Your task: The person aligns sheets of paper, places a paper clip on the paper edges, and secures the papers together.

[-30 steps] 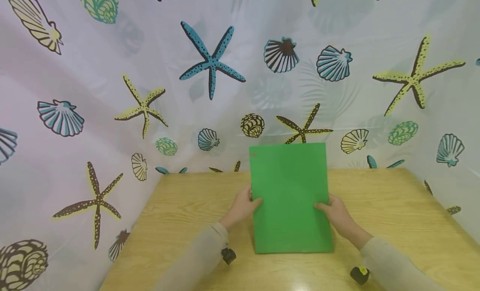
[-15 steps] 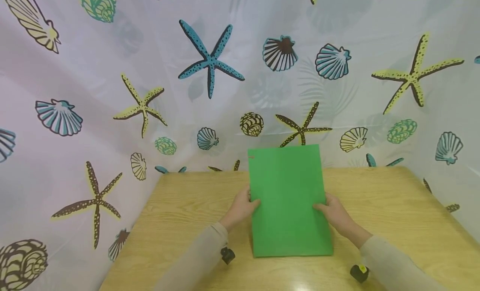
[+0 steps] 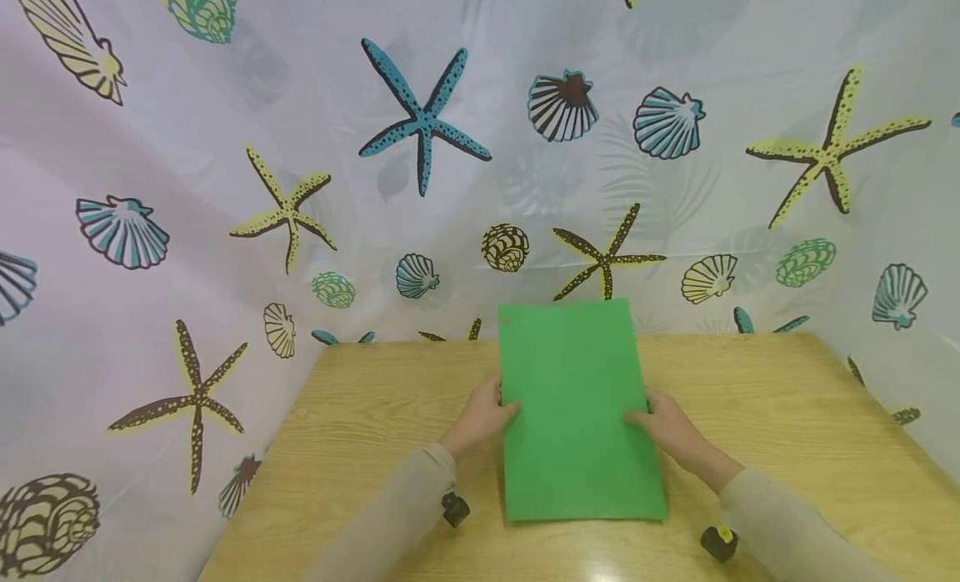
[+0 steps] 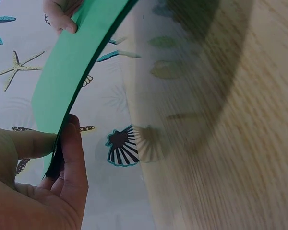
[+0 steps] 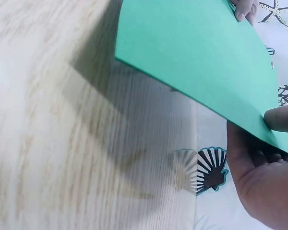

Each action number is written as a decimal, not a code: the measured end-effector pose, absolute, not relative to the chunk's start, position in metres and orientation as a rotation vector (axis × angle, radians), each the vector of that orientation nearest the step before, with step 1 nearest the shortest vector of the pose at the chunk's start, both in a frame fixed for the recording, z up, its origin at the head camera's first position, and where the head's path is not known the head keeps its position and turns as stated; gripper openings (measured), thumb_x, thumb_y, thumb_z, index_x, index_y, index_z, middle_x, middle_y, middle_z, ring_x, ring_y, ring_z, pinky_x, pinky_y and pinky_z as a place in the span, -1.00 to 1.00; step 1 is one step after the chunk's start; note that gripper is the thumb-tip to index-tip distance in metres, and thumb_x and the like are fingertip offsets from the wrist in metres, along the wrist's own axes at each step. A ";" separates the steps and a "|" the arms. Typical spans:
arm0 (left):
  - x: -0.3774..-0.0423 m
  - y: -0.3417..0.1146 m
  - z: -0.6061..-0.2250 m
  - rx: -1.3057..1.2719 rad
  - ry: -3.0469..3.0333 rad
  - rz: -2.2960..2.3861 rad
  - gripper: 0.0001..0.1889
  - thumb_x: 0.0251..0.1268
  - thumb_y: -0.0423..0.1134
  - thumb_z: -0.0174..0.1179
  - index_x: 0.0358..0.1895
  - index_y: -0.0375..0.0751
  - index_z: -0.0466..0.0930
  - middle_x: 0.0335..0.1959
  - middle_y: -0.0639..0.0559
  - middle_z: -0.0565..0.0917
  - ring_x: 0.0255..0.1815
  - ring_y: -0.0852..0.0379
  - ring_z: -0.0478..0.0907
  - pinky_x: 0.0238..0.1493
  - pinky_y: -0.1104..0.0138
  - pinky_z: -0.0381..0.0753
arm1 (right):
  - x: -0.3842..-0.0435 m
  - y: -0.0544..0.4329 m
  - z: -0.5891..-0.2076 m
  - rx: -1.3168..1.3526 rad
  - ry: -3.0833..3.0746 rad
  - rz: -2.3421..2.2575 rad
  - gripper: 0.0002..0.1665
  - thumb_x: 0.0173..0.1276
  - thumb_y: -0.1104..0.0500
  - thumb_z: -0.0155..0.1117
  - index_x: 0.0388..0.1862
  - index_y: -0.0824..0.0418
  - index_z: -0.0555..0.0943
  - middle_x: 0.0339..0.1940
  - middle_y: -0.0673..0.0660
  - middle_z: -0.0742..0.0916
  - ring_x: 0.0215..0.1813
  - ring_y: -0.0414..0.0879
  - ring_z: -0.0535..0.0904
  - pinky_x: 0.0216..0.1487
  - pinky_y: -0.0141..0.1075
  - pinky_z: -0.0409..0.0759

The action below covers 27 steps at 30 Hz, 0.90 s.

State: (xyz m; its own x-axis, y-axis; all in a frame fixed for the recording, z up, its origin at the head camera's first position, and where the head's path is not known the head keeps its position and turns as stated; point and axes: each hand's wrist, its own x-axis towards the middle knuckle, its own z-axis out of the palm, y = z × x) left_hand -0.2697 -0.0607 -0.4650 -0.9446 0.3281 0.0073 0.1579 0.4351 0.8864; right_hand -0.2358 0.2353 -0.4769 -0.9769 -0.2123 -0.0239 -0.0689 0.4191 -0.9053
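A plain green sheet [image 3: 573, 415], stiff like card, is held tilted above the wooden table, its top edge leaning away. A small reddish mark shows at its top left corner. My left hand [image 3: 480, 415] grips the left edge, thumb on the front face and fingers behind. On the opposite edge my right hand [image 3: 671, 428] pinches likewise. In the left wrist view the green sheet [image 4: 81, 62] curves lengthwise and has a thin dark edge. The right wrist view shows the sheet's near corner [image 5: 134, 48] over its shadow. What lies behind the sheet is hidden.
The wooden table [image 3: 375, 398] runs back to a white curtain [image 3: 337, 90] printed with starfish and shells, which also encloses both sides. A small black device [image 3: 455, 509] sits by the left cuff, and another black device [image 3: 718, 544] by the right.
The green sheet's top edge has come down and its bottom edge has shifted slightly towards me, so it tilts further back. Both hands keep their grip nearly in place.
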 end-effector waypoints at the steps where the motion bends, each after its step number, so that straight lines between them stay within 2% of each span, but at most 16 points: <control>1: -0.270 -0.061 -0.466 0.431 2.512 1.527 -0.50 0.34 -0.39 0.08 0.30 -0.39 0.23 0.11 -0.29 0.50 0.04 -0.12 0.54 -0.03 0.17 0.62 | -0.236 0.235 -0.478 -0.246 2.530 -1.605 -0.40 0.43 0.28 0.02 0.30 0.62 0.15 0.20 0.53 0.44 0.15 0.31 0.47 0.10 0.03 0.53; 6: -0.269 -0.063 -0.467 0.430 2.481 1.544 -0.53 0.34 -0.40 0.09 0.27 -0.41 0.24 0.04 -0.30 0.53 -0.05 -0.09 0.58 -0.12 0.21 0.65 | -0.240 0.236 -0.483 -0.225 2.557 -1.576 -0.41 0.39 0.29 0.06 0.27 0.62 0.21 0.15 0.52 0.48 0.09 0.26 0.52 0.04 -0.02 0.57; 14: -0.271 -0.064 -0.473 0.442 2.499 1.502 -0.51 0.33 -0.40 0.10 0.29 -0.40 0.23 0.05 -0.29 0.54 -0.03 -0.08 0.58 -0.09 0.23 0.64 | -0.239 0.235 -0.483 -0.226 2.542 -1.535 -0.41 0.34 0.29 0.12 0.23 0.64 0.26 0.07 0.50 0.54 -0.02 0.19 0.59 -0.07 -0.07 0.63; 19: -0.270 -0.065 -0.477 0.403 2.487 1.496 -0.54 0.31 -0.41 0.12 0.24 -0.44 0.27 0.00 -0.30 0.55 -0.08 -0.08 0.59 -0.12 0.24 0.65 | -0.236 0.235 -0.483 -0.219 2.498 -1.539 -0.39 0.34 0.28 0.13 0.26 0.61 0.25 0.00 0.44 0.60 -0.10 0.12 0.62 -0.15 -0.09 0.65; 27: -0.271 -0.066 -0.491 0.386 2.460 1.483 -0.55 0.32 -0.37 0.13 0.22 -0.46 0.28 -0.03 -0.26 0.57 -0.10 -0.02 0.59 -0.14 0.26 0.65 | -0.233 0.233 -0.483 -0.211 2.519 -1.485 -0.38 0.33 0.27 0.17 0.26 0.59 0.26 0.01 0.42 0.60 -0.08 0.11 0.61 -0.13 -0.09 0.64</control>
